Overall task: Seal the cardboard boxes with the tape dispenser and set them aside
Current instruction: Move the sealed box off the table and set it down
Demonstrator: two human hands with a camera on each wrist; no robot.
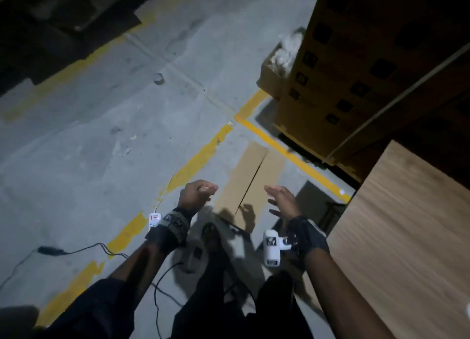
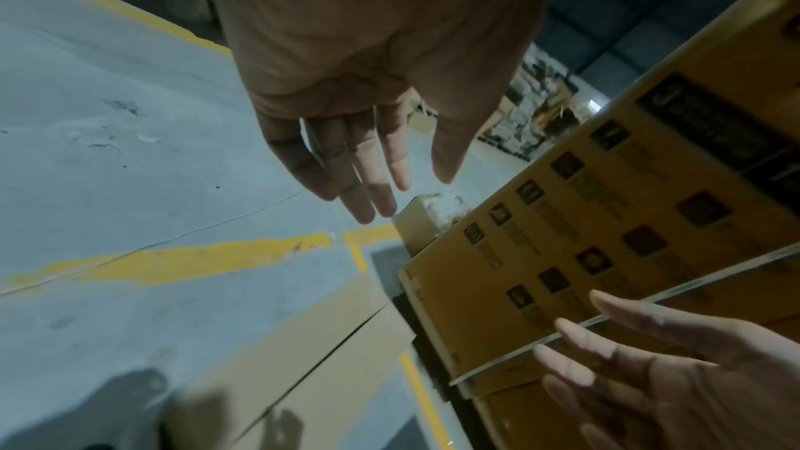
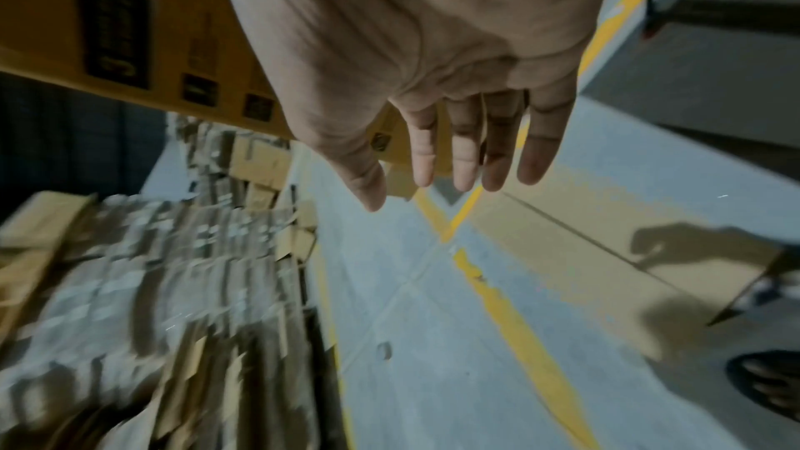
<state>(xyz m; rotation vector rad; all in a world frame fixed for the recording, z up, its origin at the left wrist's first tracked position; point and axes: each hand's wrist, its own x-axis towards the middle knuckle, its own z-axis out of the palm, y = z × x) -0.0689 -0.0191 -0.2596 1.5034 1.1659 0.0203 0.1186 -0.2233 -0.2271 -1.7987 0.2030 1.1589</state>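
Observation:
A brown cardboard box lies on the grey floor in front of me, its two top flaps meeting along a dark open seam. The same box shows in the left wrist view and the right wrist view. My left hand hovers above the box's left edge with relaxed fingers and holds nothing. Over the box's right edge, my right hand is spread flat and empty. No tape dispenser is clearly in view.
A tall stack of yellow printed cartons stands at the right, with an open box of white filling behind it. A wooden tabletop is at my right. Yellow floor lines and black cables cross the floor.

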